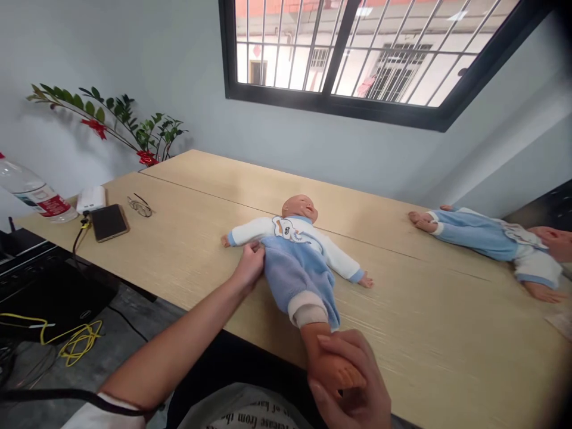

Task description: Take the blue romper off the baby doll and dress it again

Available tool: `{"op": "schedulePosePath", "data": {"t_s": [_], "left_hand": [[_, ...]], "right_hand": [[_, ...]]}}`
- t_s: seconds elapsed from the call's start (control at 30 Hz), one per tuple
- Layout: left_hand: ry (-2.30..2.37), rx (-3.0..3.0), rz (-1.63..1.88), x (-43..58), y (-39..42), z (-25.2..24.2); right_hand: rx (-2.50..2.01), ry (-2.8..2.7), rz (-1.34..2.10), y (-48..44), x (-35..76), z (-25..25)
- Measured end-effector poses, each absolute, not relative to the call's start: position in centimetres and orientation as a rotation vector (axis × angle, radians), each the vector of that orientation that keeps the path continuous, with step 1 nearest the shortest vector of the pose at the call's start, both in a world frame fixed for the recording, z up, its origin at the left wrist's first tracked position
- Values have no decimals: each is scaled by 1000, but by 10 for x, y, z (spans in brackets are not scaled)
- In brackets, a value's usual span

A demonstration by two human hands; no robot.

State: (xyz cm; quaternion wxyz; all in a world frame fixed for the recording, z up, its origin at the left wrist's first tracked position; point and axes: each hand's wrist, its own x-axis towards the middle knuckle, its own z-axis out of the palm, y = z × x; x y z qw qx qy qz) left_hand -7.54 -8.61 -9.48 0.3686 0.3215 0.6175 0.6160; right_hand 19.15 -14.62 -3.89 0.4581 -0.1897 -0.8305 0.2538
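On its back on the wooden table (187,274) lies a baby doll (297,256) in a white and blue outfit with an animal patch on the chest. Its head points toward the window and its feet toward me. At the doll's waist, my left hand (251,265) pinches the edge of the blue trousers. My right hand (357,381) is wrapped round the doll's bare foot (337,372) near the front edge of the table. One trouser leg ends in a white cuff above that ankle. The doll's other foot is hidden.
A second doll (478,235) in similar clothes lies at the right. To the left are a plastic bottle (44,199), a white box-shaped device (92,199), a phone (110,223) and eyeglasses (140,206). Yellow cable (80,342) hangs below the left edge.
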Motion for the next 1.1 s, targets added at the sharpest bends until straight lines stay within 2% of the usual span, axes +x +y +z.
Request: {"op": "schedulePosePath", "data": {"t_s": [0.13, 0.3, 0.4, 0.5, 0.63, 0.73, 0.97, 1.1], "left_hand": [[1191, 506, 1569, -53, -105, -85], [1355, 600, 1491, -69, -105, -81], [1375, 699, 1434, -84, -97, -84], [1389, 780, 1398, -95, -93, -84], [1508, 924, 1350, -104, -93, -84], [1589, 1073, 1356, -109, -88, -89], [1634, 1244, 1318, -95, -62, -106], [2006, 1501, 1270, -82, -59, -86]], "right_hand": [[-340, -2317, 641, -155, 178, -44], [-30, -2767, 685, -154, 156, -35], [-273, -2601, 654, -110, 150, -23], [-837, -2347, 461, -34, 152, -25], [-1265, -2462, 204, 51, 169, -47], [-1376, -2607, 153, 74, 191, -62], [-1251, -2700, 525, 92, 245, -74], [-1286, -2617, 582, 108, 266, -79]]}}
